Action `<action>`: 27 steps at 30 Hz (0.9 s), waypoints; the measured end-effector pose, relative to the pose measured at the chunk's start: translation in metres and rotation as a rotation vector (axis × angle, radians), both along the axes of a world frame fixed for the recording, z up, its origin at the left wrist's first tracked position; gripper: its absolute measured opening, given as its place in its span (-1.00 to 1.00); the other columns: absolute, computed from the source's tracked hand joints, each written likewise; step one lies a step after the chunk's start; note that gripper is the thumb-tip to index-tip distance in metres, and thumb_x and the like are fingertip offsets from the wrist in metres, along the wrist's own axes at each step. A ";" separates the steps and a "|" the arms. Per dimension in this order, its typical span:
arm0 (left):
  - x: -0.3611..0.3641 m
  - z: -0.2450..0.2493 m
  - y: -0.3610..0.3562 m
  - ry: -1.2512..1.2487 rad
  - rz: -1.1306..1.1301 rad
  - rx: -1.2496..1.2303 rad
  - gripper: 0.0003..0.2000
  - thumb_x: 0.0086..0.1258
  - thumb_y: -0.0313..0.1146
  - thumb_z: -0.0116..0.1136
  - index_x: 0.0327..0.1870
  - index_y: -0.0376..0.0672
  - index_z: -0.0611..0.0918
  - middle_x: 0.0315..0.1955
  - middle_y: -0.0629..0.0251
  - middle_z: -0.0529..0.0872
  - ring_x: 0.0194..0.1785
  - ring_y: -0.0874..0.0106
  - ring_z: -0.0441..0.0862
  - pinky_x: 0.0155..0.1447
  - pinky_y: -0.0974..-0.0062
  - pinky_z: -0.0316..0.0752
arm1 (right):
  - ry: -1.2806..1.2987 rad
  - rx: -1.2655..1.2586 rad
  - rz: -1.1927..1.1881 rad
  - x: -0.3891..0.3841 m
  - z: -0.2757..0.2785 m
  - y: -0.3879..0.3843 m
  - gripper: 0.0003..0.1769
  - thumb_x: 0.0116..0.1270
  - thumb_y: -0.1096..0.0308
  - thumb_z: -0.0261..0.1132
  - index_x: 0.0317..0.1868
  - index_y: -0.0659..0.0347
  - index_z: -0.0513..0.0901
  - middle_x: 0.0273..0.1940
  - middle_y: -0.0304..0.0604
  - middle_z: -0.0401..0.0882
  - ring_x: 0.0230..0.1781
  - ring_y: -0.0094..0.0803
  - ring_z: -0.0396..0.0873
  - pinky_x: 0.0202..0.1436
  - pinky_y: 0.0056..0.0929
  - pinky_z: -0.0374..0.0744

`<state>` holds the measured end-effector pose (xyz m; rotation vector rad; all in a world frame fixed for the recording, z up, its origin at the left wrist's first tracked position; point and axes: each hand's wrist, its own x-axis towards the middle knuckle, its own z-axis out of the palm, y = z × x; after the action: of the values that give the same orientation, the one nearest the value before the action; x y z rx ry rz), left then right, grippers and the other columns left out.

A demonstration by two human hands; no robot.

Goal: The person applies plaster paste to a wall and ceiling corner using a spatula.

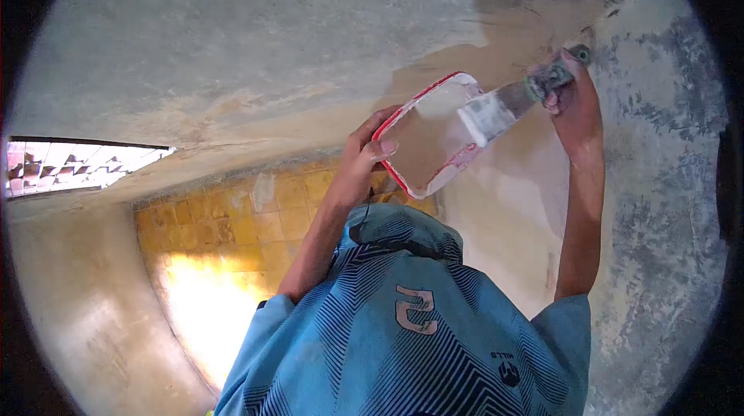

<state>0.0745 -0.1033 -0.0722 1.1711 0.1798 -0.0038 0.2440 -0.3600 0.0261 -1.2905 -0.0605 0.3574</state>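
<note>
My left hand (370, 146) grips the near left rim of a shallow rectangular tray (434, 133) with a red edge, its thumb on the inside. White paste coats parts of the tray's rim. My right hand (570, 91) is closed around the green handle of a scraper (508, 104), higher up and to the right. The scraper's wide blade points down-left, and white paste (487, 118) covers its end at the tray's right side. Some of my right fingers are blurred.
A grey and beige plastered wall (256, 44) spans the top. Another patchy grey wall (659, 183) stands close on the right. Yellow tiles (232, 222) lie below at the left, partly in bright light. A barred opening (77, 166) is at the far left.
</note>
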 end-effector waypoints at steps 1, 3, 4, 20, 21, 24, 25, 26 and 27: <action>-0.003 0.000 -0.001 0.003 0.005 -0.006 -0.26 0.07 -0.01 0.09 0.28 -0.32 0.38 0.08 0.13 0.53 0.12 0.30 0.49 0.11 0.42 0.43 | 0.022 0.083 -0.004 0.002 -0.004 -0.014 -0.70 0.37 0.20 0.16 -0.06 0.26 0.52 -0.30 -0.13 0.62 -0.50 -0.51 0.46 -0.46 -0.52 0.42; -0.006 -0.002 0.001 0.001 0.011 -0.021 -0.26 0.08 0.00 0.09 0.28 -0.31 0.38 0.08 0.14 0.54 0.13 0.32 0.50 0.09 0.41 0.46 | 0.058 0.248 -0.011 0.003 -0.004 -0.032 -0.71 0.38 0.24 0.14 -0.03 0.27 0.51 -0.26 -0.13 0.61 -0.49 -0.48 0.47 -0.43 -0.51 0.44; -0.009 -0.002 0.001 0.025 0.024 -0.024 -0.26 0.10 0.00 0.08 0.29 -0.30 0.38 0.09 0.15 0.54 0.13 0.32 0.51 0.10 0.40 0.47 | 0.064 0.323 -0.025 -0.003 0.000 -0.038 -0.71 0.38 0.27 0.14 -0.02 0.29 0.51 -0.21 -0.10 0.60 -0.45 -0.46 0.49 -0.40 -0.50 0.46; -0.027 -0.018 0.089 0.082 0.027 -0.136 -0.20 0.11 0.12 0.19 0.31 -0.28 0.37 0.18 0.16 0.50 0.24 0.31 0.45 0.26 0.30 0.38 | -0.573 0.428 -0.597 -0.072 0.053 -0.040 -0.46 0.35 0.31 0.15 0.20 0.56 0.34 0.23 0.27 0.34 0.29 -0.02 0.34 0.37 -0.08 0.36; -0.024 -0.014 0.086 0.054 0.025 -0.113 -0.18 0.09 0.13 0.20 0.31 -0.29 0.37 0.19 0.16 0.50 0.26 0.30 0.44 0.27 0.30 0.36 | -0.554 0.395 -0.632 -0.068 0.037 -0.042 -0.46 0.34 0.31 0.16 0.20 0.54 0.35 0.21 0.25 0.38 0.25 -0.04 0.39 0.35 -0.09 0.39; -0.007 -0.006 0.075 -0.003 0.052 -0.010 -0.15 0.04 0.14 0.20 0.29 -0.31 0.38 0.16 0.13 0.51 0.25 0.30 0.44 0.27 0.33 0.34 | -0.506 0.183 -0.281 -0.056 0.036 -0.028 -0.52 0.30 0.32 0.20 0.15 0.47 0.43 0.00 0.05 0.56 -0.11 -0.28 0.59 -0.03 -0.29 0.56; -0.002 -0.001 0.068 -0.034 0.049 0.009 -0.15 0.04 0.14 0.20 0.29 -0.32 0.38 0.15 0.12 0.51 0.24 0.30 0.44 0.26 0.35 0.34 | -0.474 0.058 -0.168 -0.056 0.046 -0.016 -0.52 0.29 0.33 0.20 0.14 0.46 0.44 -0.04 0.01 0.58 -0.20 -0.32 0.61 -0.12 -0.34 0.58; 0.004 0.005 0.062 -0.064 0.042 0.027 -0.15 0.03 0.13 0.20 0.28 -0.33 0.39 0.14 0.11 0.51 0.23 0.30 0.44 0.26 0.36 0.34 | -0.407 -0.072 -0.193 -0.058 0.061 0.008 -0.55 0.19 0.31 0.31 0.02 0.41 0.50 -0.25 -0.01 0.63 -0.49 -0.31 0.63 -0.45 -0.48 0.61; 0.007 0.011 0.056 -0.091 0.028 0.044 -0.16 0.02 0.13 0.19 0.28 -0.34 0.39 0.12 0.10 0.52 0.22 0.30 0.44 0.25 0.38 0.33 | -0.411 -0.161 -0.126 -0.055 0.066 0.018 -0.54 0.18 0.28 0.31 0.01 0.42 0.50 -0.28 -0.02 0.63 -0.52 -0.33 0.62 -0.48 -0.49 0.60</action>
<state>0.0819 -0.0472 -0.0615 1.2100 0.1166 0.0784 0.1891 -0.3422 0.0925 -1.5038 -0.3013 -0.0164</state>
